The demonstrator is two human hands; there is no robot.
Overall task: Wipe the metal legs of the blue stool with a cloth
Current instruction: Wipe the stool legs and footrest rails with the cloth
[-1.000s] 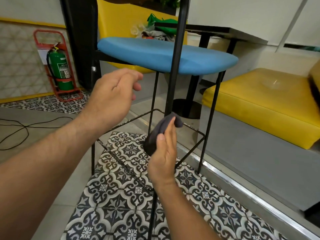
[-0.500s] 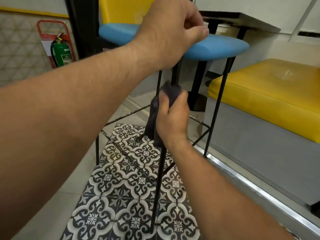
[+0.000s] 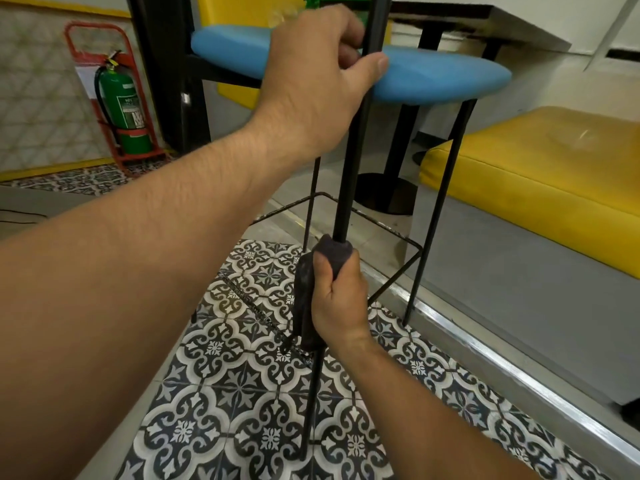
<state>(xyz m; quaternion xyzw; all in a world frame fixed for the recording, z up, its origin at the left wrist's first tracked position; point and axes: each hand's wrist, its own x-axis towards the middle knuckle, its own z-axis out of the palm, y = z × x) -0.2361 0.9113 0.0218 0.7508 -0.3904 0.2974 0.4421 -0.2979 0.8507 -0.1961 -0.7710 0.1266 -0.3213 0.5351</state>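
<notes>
Two hands work one bar. Our right hand (image 3: 337, 299) is clamped round the dark cloth (image 3: 306, 289), squeezing it onto the near leg (image 3: 346, 188) of the blue stool (image 3: 446, 77) just above the joint where the footrest rail (image 3: 381, 223) meets that leg. A tail of cloth hangs down on the leg's left side. Our left hand (image 3: 311, 74) grips the same leg high up, in front of the seat (image 3: 235, 53), with its thumb laid across the front.

We judge the step in hand to be a stroke along this leg, while the upper hand steadies the stool. From where the cloth sits, the stretch below the joint runs bare down to the tiled floor (image 3: 242, 393). The next move calls for a firm squeeze as the cloth slides along the bar. It must ease past the footrest joint, with the left hand bracing against the pull. Beyond stands a far leg (image 3: 440, 202), beside the yellow bench (image 3: 536, 168). Whether it has been wiped we cannot tell.
</notes>
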